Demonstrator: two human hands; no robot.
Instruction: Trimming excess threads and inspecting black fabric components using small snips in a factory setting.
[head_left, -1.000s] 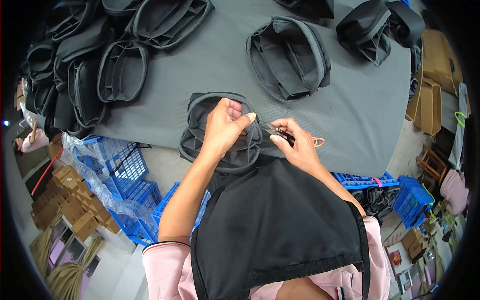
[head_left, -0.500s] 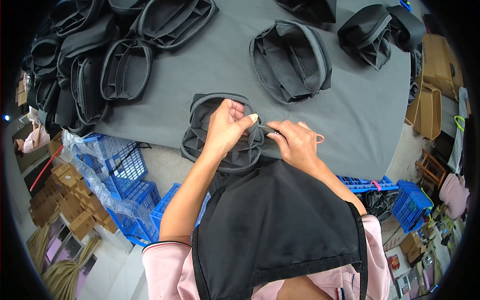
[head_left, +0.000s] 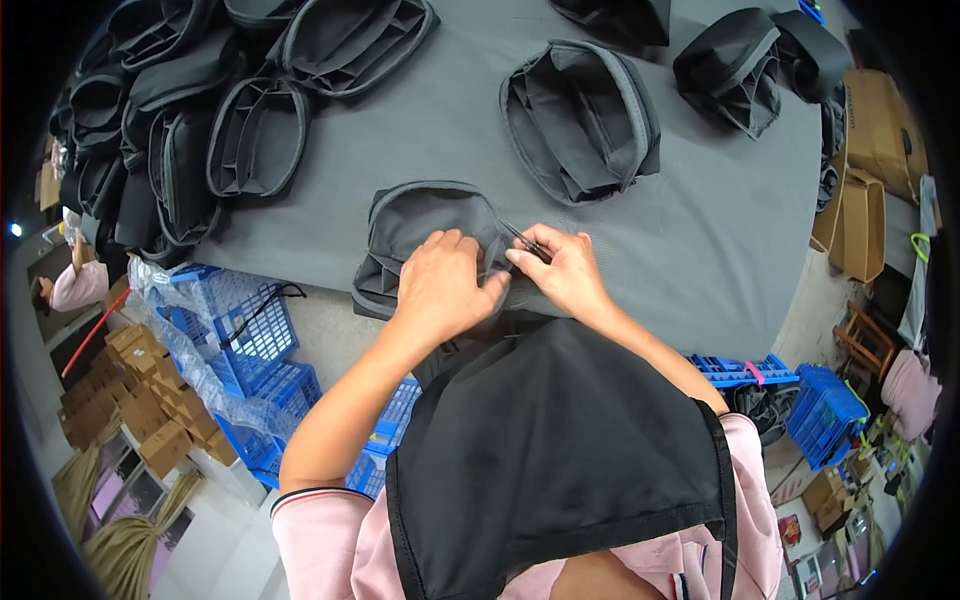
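Note:
An open black fabric pouch [head_left: 425, 212] with grey-edged rim and inner dividers lies near the table's front edge. My left hand [head_left: 445, 285] lies over its near right side, the fingers bent down onto the cloth and the thumb pressing by the rim. What the fingertips pinch is partly hidden under the hand. To the right, my right hand [head_left: 568, 272] grips slim dark thread snips [head_left: 524, 242]. Their pointed tips angle up and left, close against the pouch's right rim.
More black pouches [head_left: 258, 135] are heaped at the far left of the grey-covered table [head_left: 420, 130]. One open pouch [head_left: 580, 125] lies beyond my hands, others at far right. Blue crates [head_left: 255, 330] stand below the left edge, cardboard boxes [head_left: 150, 390] behind them.
My left hand has turned palm down and come nearer me over the pouch's near side. The right hand has moved slightly left, and the snips now show, pointing at the rim.

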